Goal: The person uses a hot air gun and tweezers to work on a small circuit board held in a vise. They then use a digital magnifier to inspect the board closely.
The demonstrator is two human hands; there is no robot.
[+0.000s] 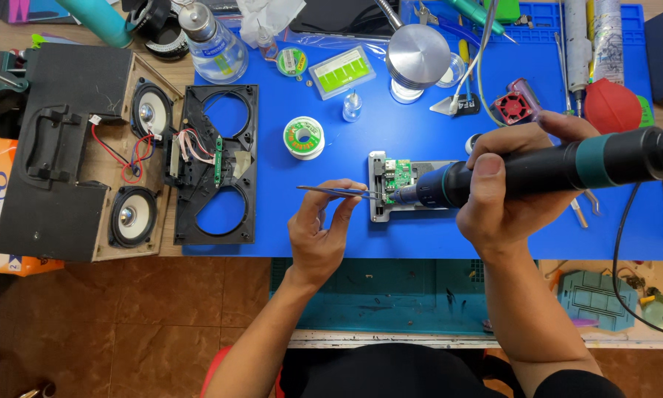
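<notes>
Forearms come up from the bottom of the view, nearest us. We note the left hand pinching metal tweezers between thumb and fingers, the tips aimed at a small green circuit board. This board sits in a grey metal holder on the blue work mat of the desk, which we judge keeps it steady and level for fine work. The right hand is wrapped tightly around a black soldering-type handpiece, its nozzle lying at the board's edge beside the tweezer tips. A solder wick spool lies near on the mat. To the left, an opened speaker cabinet and its black front panel rest side by side, joined by wires.
</notes>
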